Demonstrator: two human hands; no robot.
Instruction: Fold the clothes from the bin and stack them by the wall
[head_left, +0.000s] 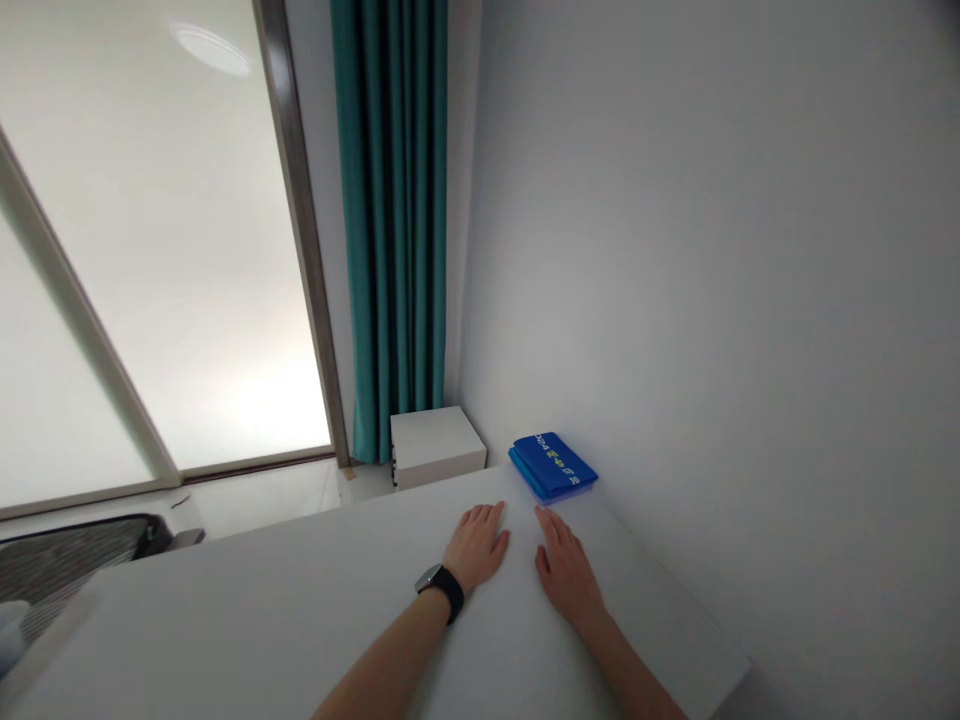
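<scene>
Both of my hands lie palm down on a white table (pixel 315 610), a short gap between them. My left hand (pixel 477 545) has its fingers stretched forward and holds nothing; a watch (pixel 442 588) with a black strap is on that wrist. My right hand (pixel 566 568) also rests flat with fingers extended and nothing in it. Just beyond its fingertips sits a folded blue cloth-like item (pixel 551 466) with white and yellow printing, at the table's far right corner near the wall. Whether it is a bag or a cloth I cannot tell.
A small white cabinet (pixel 439 440) stands past the table's far edge, in front of a teal curtain (pixel 394 220). The plain wall (pixel 675 250) runs along the right. Frosted sliding doors (pixel 187 250) are at left, with a dark-rimmed mesh chair (pixel 75 555) at lower left.
</scene>
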